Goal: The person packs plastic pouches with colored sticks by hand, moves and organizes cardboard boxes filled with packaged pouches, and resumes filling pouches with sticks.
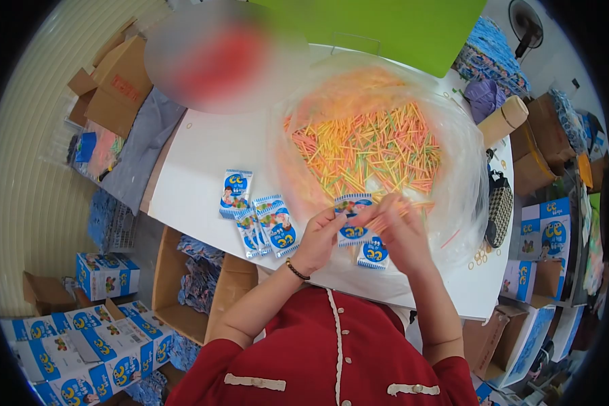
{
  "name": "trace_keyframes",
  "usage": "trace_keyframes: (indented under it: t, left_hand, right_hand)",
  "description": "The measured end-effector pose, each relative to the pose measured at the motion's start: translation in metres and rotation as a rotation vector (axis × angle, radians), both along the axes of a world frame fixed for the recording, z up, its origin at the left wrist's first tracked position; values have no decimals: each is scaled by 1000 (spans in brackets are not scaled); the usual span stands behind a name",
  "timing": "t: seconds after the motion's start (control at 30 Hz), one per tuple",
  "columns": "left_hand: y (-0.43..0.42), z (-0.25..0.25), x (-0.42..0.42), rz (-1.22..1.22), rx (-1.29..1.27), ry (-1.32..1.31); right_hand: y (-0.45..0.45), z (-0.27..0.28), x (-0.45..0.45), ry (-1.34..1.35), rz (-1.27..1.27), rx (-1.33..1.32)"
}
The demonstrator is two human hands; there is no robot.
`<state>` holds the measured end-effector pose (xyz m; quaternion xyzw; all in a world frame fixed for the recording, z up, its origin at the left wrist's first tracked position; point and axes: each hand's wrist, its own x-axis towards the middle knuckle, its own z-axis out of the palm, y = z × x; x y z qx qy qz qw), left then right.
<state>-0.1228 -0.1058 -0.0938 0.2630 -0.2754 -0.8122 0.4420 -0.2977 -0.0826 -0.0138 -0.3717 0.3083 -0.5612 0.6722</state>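
Observation:
My left hand (318, 238) pinches the left edge of a small blue-and-white packet (352, 227). My right hand (404, 237) is closed around a few thin pinkish-orange sticks (390, 218), its fingertips at the packet's right side. Just below, another blue-and-white packet (373, 254) lies on the plastic. Beyond both hands spreads a large clear plastic bag (463, 183), opened out, with a heap of thin pink, yellow, orange and green sticks (372, 145) in it. To the left of my left hand, several similar packets (277, 225) lie on the white table, partly overlapping.
A white table (203, 145) carries the bag. At its right edge lie rubber bands (482, 256) and a checkered pouch (498, 210). An open carton (233, 287) with blue wrappers stands below the left edge. Printed boxes (95, 345) are stacked on the lower left. A green board (399, 27) rises at the back.

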Motion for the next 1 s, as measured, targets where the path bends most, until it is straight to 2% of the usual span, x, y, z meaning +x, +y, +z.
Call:
trace_keyframes:
  t: [0.07, 0.1, 0.17, 0.23, 0.33, 0.37, 0.43, 0.57, 0.77, 0.87, 1.0]
  left_hand:
    - [0, 1, 7, -45, 149, 231]
    - [1, 2, 6, -34, 185, 198]
    - [4, 19, 4, -4, 256, 134]
    - [6, 12, 8, -36, 172, 43]
    - [11, 16, 10, 1, -26, -189]
    - [12, 20, 10, 27, -105, -281]
    - [13, 16, 13, 24, -199, -298]
    - [11, 20, 12, -11, -445, -529]
    - [14, 21, 13, 43, -548, -480]
    - [13, 22, 16, 19, -581, -622]
    - [11, 19, 14, 48, -639, -603]
  right_hand:
    - [4, -7, 11, 174, 8, 38]
    - [6, -12, 14, 262, 11, 58]
    - [8, -22, 11, 190, 7, 46]
    - [9, -25, 4, 199, 21, 46]
    - [9, -8, 0, 24, -73, -17]
    - [9, -2, -2, 19, -120, -32]
    - [8, 7, -5, 11, -216, -62]
    - [7, 19, 3, 113, -176, -201]
    - [-1, 19, 8, 296, -106, -349]
    - [0, 22, 10, 358, -75, -374]
    - [1, 24, 13, 414, -43, -328]
